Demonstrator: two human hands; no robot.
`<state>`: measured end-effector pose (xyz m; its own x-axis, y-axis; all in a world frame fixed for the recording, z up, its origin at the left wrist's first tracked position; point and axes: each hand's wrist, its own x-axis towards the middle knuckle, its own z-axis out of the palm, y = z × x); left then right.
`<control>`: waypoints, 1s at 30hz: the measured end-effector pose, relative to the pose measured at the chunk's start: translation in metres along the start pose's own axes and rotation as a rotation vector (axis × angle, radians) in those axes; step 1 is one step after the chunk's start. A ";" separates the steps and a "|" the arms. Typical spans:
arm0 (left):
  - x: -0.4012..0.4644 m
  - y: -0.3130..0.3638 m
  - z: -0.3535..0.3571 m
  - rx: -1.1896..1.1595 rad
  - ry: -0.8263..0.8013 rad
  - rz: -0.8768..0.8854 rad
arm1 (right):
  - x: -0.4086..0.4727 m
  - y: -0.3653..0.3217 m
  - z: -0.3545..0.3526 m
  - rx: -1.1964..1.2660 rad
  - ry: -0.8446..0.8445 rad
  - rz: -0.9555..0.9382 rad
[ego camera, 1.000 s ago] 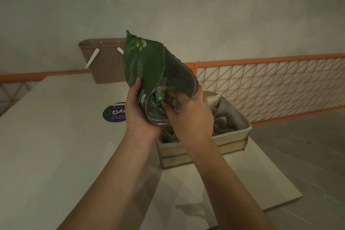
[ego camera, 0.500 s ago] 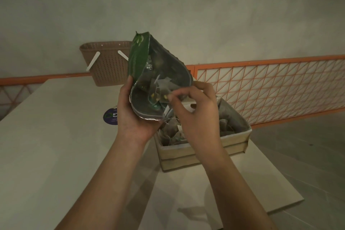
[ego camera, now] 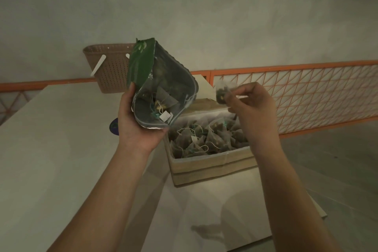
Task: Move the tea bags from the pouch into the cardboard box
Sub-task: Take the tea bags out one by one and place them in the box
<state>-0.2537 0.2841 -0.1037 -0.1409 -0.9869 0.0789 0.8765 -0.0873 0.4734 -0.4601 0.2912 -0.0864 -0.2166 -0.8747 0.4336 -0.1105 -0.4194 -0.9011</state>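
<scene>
My left hand (ego camera: pixel 136 129) grips a green pouch (ego camera: pixel 141 63) from below, its open silver-lined mouth facing me. Inside the pouch lie a few pyramid tea bags (ego camera: pixel 163 101) with strings and tags. My right hand (ego camera: pixel 252 106) pinches one tea bag (ego camera: pixel 222 92) between thumb and fingers, held in the air to the right of the pouch and above the far side of the cardboard box (ego camera: pixel 212 164). The box sits on the table just right of the pouch and holds several tea bags (ego camera: pixel 204 137).
A brown perforated basket (ego camera: pixel 108 67) stands at the table's far edge behind the pouch. A dark round sticker (ego camera: pixel 114 128) lies on the table (ego camera: pixel 51 139) beside my left wrist. An orange lattice railing (ego camera: pixel 306 92) runs behind the box.
My right hand pulled a tea bag out of the pouch's mouth and carried it up and to the right, above the box. The pouch tilted so its opening faces me.
</scene>
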 end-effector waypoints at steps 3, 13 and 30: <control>0.000 0.000 -0.002 0.003 -0.004 0.015 | 0.006 0.013 -0.003 -0.061 0.016 0.027; -0.005 0.002 0.000 0.001 0.015 0.025 | 0.036 0.045 0.007 -0.438 -0.101 0.071; -0.004 -0.001 -0.003 -0.044 0.017 0.028 | -0.022 -0.010 0.045 -0.155 -0.210 -0.067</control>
<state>-0.2525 0.2879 -0.1068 -0.1086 -0.9912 0.0759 0.8995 -0.0654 0.4320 -0.4102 0.3035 -0.0873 0.0003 -0.8844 0.4667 -0.2687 -0.4496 -0.8518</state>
